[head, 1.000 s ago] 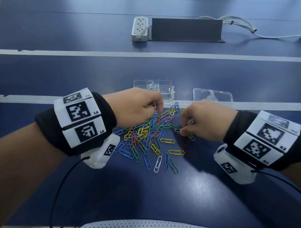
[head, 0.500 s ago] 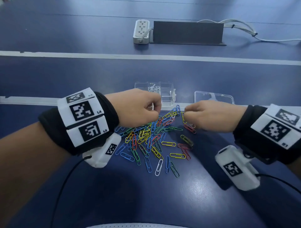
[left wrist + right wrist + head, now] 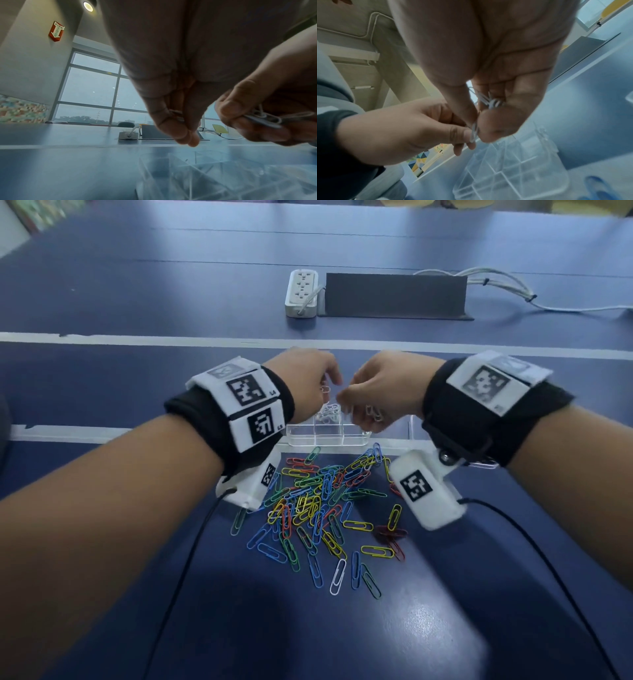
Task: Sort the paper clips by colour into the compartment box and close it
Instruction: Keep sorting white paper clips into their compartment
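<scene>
Dim bluish light; ceiling lamp (image 3: 88, 6) glows; table (image 3: 428, 631) glare; wrist views soft, edges warped.

Compartment box (image 3: 329, 436) far half hidden behind both hands, centre frame; clear lid (image 3: 416, 426) mostly covered by right wrist. Clip count in right hand (image 3: 496, 81) unreadable, blurred.
</scene>
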A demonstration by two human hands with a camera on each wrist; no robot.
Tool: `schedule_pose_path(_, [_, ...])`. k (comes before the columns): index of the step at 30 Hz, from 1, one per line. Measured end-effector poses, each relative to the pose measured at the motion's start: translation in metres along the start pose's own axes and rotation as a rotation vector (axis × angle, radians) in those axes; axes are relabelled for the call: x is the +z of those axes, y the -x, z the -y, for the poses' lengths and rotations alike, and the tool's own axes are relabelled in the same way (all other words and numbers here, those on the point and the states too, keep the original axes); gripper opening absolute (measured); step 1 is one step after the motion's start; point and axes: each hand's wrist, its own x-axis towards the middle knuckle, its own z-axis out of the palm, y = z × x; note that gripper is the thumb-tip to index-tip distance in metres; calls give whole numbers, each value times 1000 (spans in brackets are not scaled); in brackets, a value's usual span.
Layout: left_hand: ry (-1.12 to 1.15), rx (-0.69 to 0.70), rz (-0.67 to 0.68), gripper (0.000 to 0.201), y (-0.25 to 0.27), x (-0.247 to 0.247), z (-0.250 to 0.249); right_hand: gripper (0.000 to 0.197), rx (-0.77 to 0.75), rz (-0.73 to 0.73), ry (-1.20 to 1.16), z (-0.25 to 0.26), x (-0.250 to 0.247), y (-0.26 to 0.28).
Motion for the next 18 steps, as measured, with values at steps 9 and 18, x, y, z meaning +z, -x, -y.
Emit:
schedule_pose_path(9, [74, -94, -10, 54, -12, 0, -3, 8, 67, -84, 188, 17, -7, -29])
schedule_pose_path(18, [170, -107, -9, 60, -7, -4, 0, 26, 117, -105, 57, 16, -11, -33])
